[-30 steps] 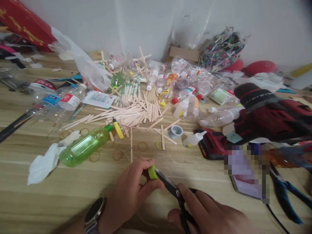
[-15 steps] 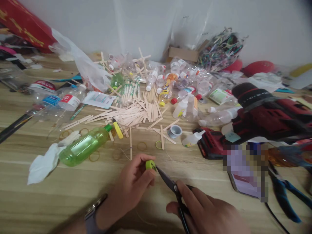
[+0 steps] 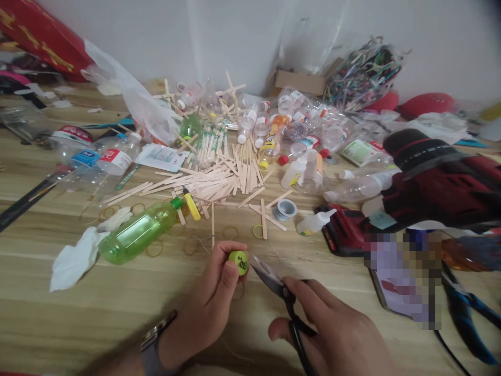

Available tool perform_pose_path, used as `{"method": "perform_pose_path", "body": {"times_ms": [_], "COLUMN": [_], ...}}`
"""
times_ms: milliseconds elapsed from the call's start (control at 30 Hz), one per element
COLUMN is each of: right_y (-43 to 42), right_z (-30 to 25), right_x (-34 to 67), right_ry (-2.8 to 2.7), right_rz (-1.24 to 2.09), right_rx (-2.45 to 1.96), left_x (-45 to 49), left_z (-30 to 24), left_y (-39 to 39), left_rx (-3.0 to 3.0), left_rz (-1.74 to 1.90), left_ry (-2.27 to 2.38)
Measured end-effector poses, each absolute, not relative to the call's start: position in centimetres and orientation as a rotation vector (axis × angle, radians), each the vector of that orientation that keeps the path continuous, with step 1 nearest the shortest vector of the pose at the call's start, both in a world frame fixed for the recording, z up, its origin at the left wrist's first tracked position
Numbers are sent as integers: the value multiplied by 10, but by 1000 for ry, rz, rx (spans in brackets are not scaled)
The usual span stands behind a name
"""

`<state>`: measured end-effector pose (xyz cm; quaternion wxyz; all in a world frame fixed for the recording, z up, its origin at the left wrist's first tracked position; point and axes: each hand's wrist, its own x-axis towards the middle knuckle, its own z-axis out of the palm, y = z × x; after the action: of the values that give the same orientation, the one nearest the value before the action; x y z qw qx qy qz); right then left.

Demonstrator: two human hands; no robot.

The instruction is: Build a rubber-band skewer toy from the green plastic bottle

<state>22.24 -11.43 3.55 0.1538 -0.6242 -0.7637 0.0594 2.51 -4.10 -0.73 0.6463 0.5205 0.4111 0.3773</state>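
My left hand [image 3: 217,290] pinches a yellow-green bottle cap [image 3: 238,262] between thumb and fingers, its printed top turned toward me. In my right hand [image 3: 332,324] is a pair of black-handled scissors [image 3: 287,300], the blades slightly parted. Their tips point at the cap from the right, with a small gap between. Beyond my left hand, a wooden stick [image 3: 213,225] with thread lies on the table. A spool of grey wire [image 3: 285,210] and a small white glue bottle [image 3: 314,223] stand farther off to the right.
A green plastic bottle [image 3: 141,232] lies at left beside a crumpled tissue [image 3: 74,261]. Craft sticks [image 3: 219,180] and plastic bottles [image 3: 276,138] crowd the back. On the right are a red-black power drill [image 3: 438,183], a phone [image 3: 403,292] and blue-handled pliers [image 3: 467,313].
The scissors' tips have drawn back from the cap and the blades have parted. My left hand has turned the cap so that its printed top shows. The view has shifted slightly.
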Motion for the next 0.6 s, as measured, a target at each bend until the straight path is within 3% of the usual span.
{"method": "perform_pose_path", "body": {"times_ms": [400, 600], "right_y": [-118, -118], "right_z": [34, 40], "right_x": [210, 211], "right_ry": [-2277, -2378], "right_rz": [125, -168], "right_rx": [-1808, -1788], "left_x": [24, 23], "left_z": [0, -7], "left_y": [-44, -45], "left_rx": [1736, 1974], "left_rz": [884, 972], "left_ry": [1071, 1050]}}
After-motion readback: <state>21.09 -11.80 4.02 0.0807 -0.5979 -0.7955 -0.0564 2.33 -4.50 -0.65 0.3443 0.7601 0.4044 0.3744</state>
